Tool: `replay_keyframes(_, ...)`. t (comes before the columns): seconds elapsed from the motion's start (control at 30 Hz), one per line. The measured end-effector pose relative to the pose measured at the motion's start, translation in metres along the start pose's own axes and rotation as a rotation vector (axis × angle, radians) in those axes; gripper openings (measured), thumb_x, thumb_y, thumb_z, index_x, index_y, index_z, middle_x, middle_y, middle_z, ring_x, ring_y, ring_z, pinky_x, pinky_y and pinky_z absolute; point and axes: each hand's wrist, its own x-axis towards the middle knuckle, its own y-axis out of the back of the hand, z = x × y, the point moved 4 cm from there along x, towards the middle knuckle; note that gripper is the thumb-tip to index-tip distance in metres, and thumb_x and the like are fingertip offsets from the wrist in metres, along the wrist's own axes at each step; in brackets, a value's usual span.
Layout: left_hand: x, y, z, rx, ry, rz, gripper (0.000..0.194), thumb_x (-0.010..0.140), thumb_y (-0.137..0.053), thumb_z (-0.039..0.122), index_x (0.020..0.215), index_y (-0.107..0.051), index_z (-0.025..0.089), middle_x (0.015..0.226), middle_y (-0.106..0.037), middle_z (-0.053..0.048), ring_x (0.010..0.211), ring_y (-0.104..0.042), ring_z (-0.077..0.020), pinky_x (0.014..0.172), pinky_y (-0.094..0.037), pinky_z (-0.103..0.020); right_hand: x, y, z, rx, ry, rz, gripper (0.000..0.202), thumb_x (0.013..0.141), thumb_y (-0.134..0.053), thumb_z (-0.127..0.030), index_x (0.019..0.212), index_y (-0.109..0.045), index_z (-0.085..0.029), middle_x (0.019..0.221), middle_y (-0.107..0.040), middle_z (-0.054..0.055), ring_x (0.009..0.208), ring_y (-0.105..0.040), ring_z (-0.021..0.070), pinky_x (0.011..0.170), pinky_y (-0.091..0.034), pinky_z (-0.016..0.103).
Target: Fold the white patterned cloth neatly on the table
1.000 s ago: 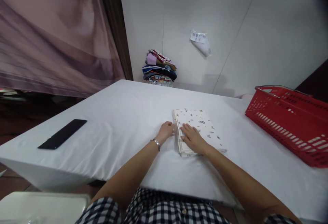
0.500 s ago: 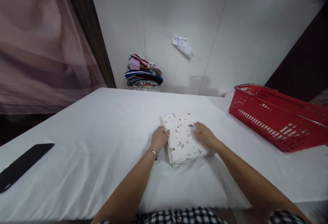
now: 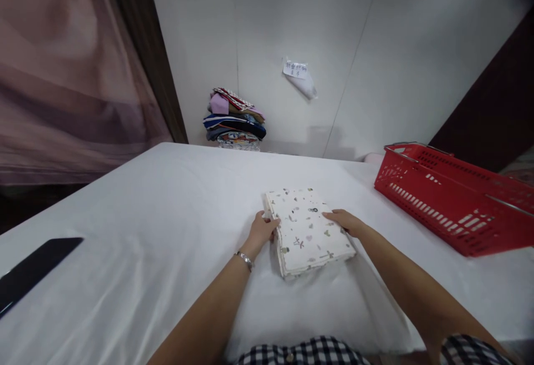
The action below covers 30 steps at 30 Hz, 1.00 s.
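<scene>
A folded white cloth (image 3: 308, 228) with small grey, pink and green prints lies in several layers near the front of the table. At its left edge my left hand (image 3: 263, 228) grips the layers, thumb on top and fingers curled at the side. My right hand (image 3: 345, 221) holds the opposite edge, its thumb resting on the upper face and the other fingers hidden along the side. Below my left hand, a bracelet (image 3: 245, 260) circles the wrist.
White sheeting covers the table (image 3: 167, 209). A red plastic basket (image 3: 450, 198) with metal handles stands at the right. Folded clothes (image 3: 235, 117) are stacked by the back wall. A dark flat device (image 3: 37, 267) lies at the left; a labelled plastic pouch (image 3: 301, 77) hangs on the wall.
The folded cloth has shifted slightly right and nearer to me. My right hand has slid from lying over its upper face to gripping its right edge.
</scene>
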Motion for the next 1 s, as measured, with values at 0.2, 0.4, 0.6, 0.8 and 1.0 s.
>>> replay_keyframes(0.2, -0.004, -0.001, 0.003, -0.042, 0.042, -0.047, 0.087, 0.070, -0.071, 0.030, 0.140, -0.023, 0.011, 0.115, -0.058, -0.018, 0.065, -0.059, -0.0109, 0.053, -0.050, -0.021, -0.001, 0.004, -0.007, 0.112, 0.094, 0.037, 0.034, 0.069, -0.071, -0.037, 0.092, -0.065, -0.012, 0.084, -0.072, 0.013, 0.073, -0.068, 0.0229, 0.063, -0.054, 0.030)
replay_keyframes(0.4, -0.004, -0.003, 0.002, 0.242, -0.036, -0.070, 0.079, 0.074, -0.064, 0.043, 0.138, -0.029, 0.013, 0.099, -0.065, -0.013, 0.067, -0.063, -0.0154, 0.059, -0.050, -0.025, 0.003, 0.015, 0.004, -0.083, 0.061, 0.171, 0.040, 0.065, -0.073, -0.044, 0.088, -0.066, -0.013, 0.076, -0.071, 0.010, 0.073, -0.066, 0.0224, 0.060, -0.050, 0.028)
replay_keyframes(0.6, -0.013, -0.008, 0.003, 0.307, -0.081, -0.069, 0.081, 0.073, -0.062, 0.055, 0.137, -0.032, 0.015, 0.104, -0.065, -0.013, 0.075, -0.064, -0.0194, 0.064, -0.047, -0.027, 0.006, 0.023, 0.006, -0.205, 0.109, 0.229, 0.044, 0.064, -0.071, -0.050, 0.090, -0.066, -0.015, 0.085, -0.070, 0.011, 0.083, -0.064, 0.0264, 0.064, -0.049, 0.029)
replay_keyframes(0.8, -0.024, -0.011, 0.007, 0.432, -0.172, 0.020, 0.073, 0.074, -0.063, 0.046, 0.135, -0.035, 0.018, 0.100, -0.066, -0.009, 0.090, -0.062, -0.0237, 0.073, -0.043, -0.029, 0.012, 0.019, 0.002, -0.096, 0.070, 0.136, 0.042, 0.065, -0.072, -0.048, 0.088, -0.065, -0.014, 0.084, -0.071, 0.013, 0.078, -0.066, 0.0249, 0.061, -0.051, 0.029)
replay_keyframes(1.0, -0.026, -0.011, 0.010, 0.395, -0.203, 0.038, 0.074, 0.074, -0.063, 0.044, 0.136, -0.033, 0.018, 0.097, -0.065, -0.007, 0.089, -0.062, -0.0223, 0.072, -0.043, -0.029, 0.021, 0.012, -0.003, 0.081, 0.015, 0.041, 0.041, 0.063, -0.075, -0.042, 0.090, -0.061, -0.014, 0.090, -0.071, 0.014, 0.077, -0.067, 0.0238, 0.063, -0.054, 0.029)
